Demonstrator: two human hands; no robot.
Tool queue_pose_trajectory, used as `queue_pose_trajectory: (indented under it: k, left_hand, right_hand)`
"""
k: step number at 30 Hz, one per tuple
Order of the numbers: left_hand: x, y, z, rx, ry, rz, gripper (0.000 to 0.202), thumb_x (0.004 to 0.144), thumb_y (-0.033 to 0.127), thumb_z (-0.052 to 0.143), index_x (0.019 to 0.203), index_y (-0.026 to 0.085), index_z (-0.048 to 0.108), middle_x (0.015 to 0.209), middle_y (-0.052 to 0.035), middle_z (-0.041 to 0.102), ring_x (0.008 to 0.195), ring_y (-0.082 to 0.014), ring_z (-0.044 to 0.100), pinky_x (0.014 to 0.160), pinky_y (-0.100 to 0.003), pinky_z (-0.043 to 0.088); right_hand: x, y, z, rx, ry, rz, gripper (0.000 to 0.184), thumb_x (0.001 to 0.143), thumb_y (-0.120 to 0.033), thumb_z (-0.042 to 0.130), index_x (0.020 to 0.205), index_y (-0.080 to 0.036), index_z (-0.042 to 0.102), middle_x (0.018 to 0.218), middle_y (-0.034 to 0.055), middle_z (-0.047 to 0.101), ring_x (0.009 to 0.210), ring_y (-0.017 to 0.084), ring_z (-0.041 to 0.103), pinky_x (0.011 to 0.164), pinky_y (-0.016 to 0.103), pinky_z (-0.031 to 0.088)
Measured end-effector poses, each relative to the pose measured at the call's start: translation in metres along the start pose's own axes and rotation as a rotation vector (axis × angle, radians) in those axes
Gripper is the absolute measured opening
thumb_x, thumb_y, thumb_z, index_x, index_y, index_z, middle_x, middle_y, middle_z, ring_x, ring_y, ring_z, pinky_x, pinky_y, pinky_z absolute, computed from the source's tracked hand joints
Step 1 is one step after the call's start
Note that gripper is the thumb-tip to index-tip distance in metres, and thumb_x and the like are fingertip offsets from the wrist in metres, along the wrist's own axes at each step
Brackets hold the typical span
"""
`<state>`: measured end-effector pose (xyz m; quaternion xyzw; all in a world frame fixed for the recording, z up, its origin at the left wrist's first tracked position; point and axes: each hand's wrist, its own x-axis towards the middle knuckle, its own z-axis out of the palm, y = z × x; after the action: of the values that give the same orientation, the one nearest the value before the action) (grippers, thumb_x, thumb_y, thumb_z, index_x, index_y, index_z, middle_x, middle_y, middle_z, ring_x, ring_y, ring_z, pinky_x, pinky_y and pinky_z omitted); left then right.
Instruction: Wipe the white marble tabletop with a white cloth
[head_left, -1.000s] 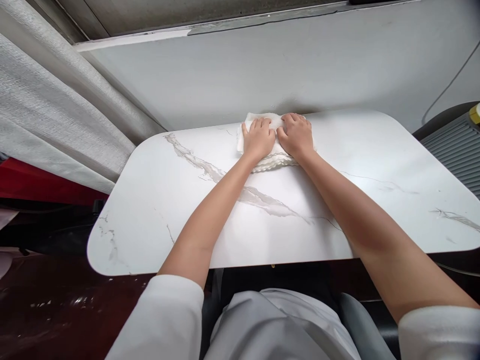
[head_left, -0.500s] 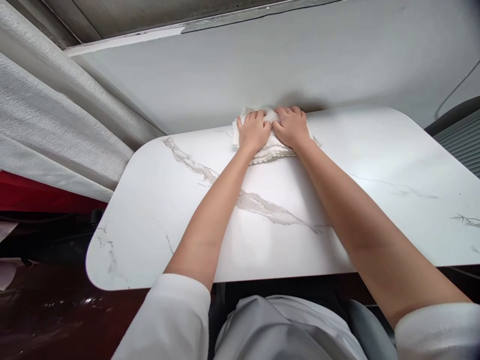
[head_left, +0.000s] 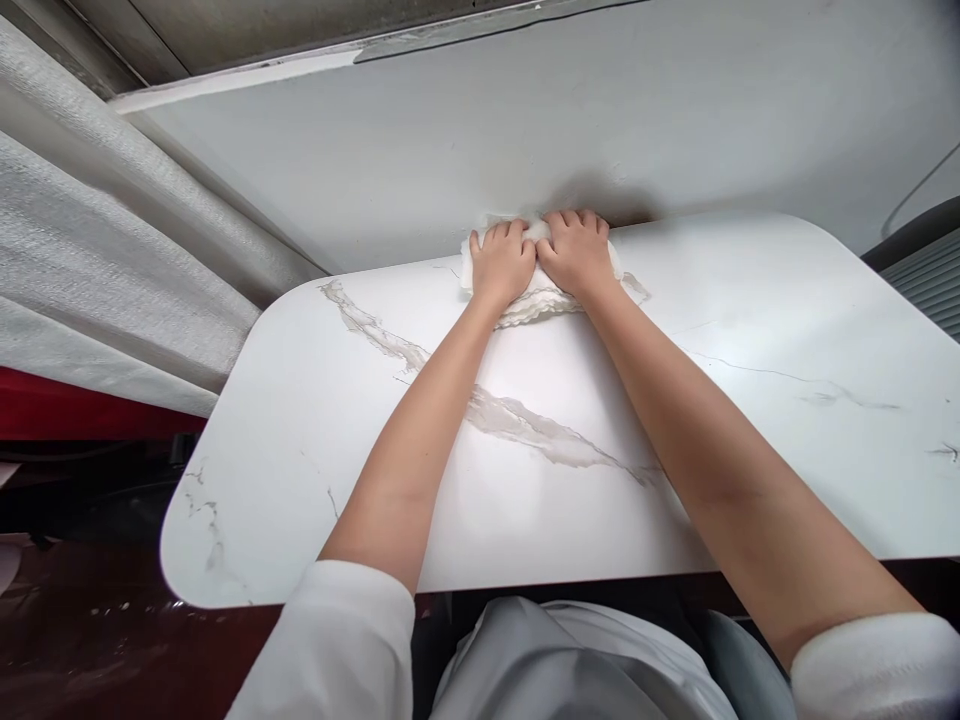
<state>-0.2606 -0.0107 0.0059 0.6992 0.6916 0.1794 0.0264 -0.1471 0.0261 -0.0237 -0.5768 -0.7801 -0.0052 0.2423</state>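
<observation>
A white folded cloth [head_left: 544,302] with wavy layered edges lies on the marbled white tabletop [head_left: 360,440], at its far edge by the wall. My left hand [head_left: 504,262] rests palm down on the cloth's left part, fingers stretched forward and a little spread. Beside it, my right hand [head_left: 577,252] presses flat on the cloth's right part, its fingertips close to the wall. The two thumbs nearly meet in the middle. Both arms reach straight out across the table. The palms hide much of the cloth.
A pale wall [head_left: 450,150] runs along the table's back edge. White curtain folds [head_left: 112,230] hang at the left, with red fabric [head_left: 90,405] below. A dark-rimmed ribbed object [head_left: 926,275] stands at the right. Dark reddish floor [head_left: 112,640] shows at lower left.
The view has shifted slightly. The cloth and both hands have slid a little left on the tabletop, showing more of the grey vein to the cloth's right.
</observation>
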Motion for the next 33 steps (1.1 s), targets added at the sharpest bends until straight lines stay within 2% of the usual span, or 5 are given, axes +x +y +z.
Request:
queue_pose_trajectory:
  k: [10,19,26,30,33]
  left_hand:
    - [-0.017,-0.021,-0.011,-0.011,0.032,-0.044,0.046,0.097,0.024,0.025,0.133,0.028,0.053,0.142,-0.0039,0.056,0.138,-0.0198,0.041,0.123,-0.045,0.014]
    - [-0.035,-0.020,-0.013,0.011,0.062,-0.060,0.049,0.095,0.020,0.024,0.134,0.029,0.052,0.144,-0.0025,0.055,0.138,-0.0180,0.042,0.123,-0.046,0.016]
    - [-0.075,-0.016,-0.020,0.122,0.019,-0.017,0.049,0.099,0.024,0.022,0.140,0.025,0.047,0.152,-0.0060,0.045,0.144,-0.0200,0.035,0.123,-0.048,0.016]
    - [-0.100,-0.013,-0.026,0.130,-0.008,0.028,0.048,0.100,0.025,0.022,0.142,0.022,0.046,0.153,-0.0074,0.043,0.145,-0.0210,0.033,0.123,-0.049,0.016]
    - [-0.125,-0.011,-0.031,0.135,-0.021,0.052,0.049,0.100,0.026,0.022,0.143,0.019,0.045,0.154,-0.0094,0.042,0.146,-0.0230,0.032,0.123,-0.051,0.015]
  right_hand:
    - [-0.007,-0.030,0.006,0.018,-0.016,-0.040,0.051,0.100,-0.033,0.018,0.132,-0.013,0.052,0.135,0.0175,0.053,0.128,0.035,0.040,0.107,0.058,0.024]
    - [-0.027,-0.040,-0.006,-0.025,-0.057,-0.063,0.051,0.099,-0.028,0.020,0.136,-0.010,0.050,0.144,0.0164,0.049,0.135,0.037,0.036,0.111,0.056,0.023]
    - [-0.063,-0.045,-0.021,-0.013,-0.075,-0.119,0.049,0.097,-0.025,0.025,0.138,-0.013,0.049,0.147,0.0169,0.047,0.140,0.036,0.033,0.110,0.059,0.024]
    - [-0.093,-0.053,-0.035,-0.021,-0.088,-0.071,0.051,0.097,-0.028,0.027,0.141,-0.010,0.048,0.150,0.0171,0.044,0.141,0.038,0.031,0.112,0.058,0.022]
    - [-0.120,-0.060,-0.048,-0.033,-0.102,-0.095,0.054,0.098,-0.030,0.028,0.144,-0.008,0.045,0.151,0.0193,0.042,0.142,0.039,0.030,0.113,0.060,0.022]
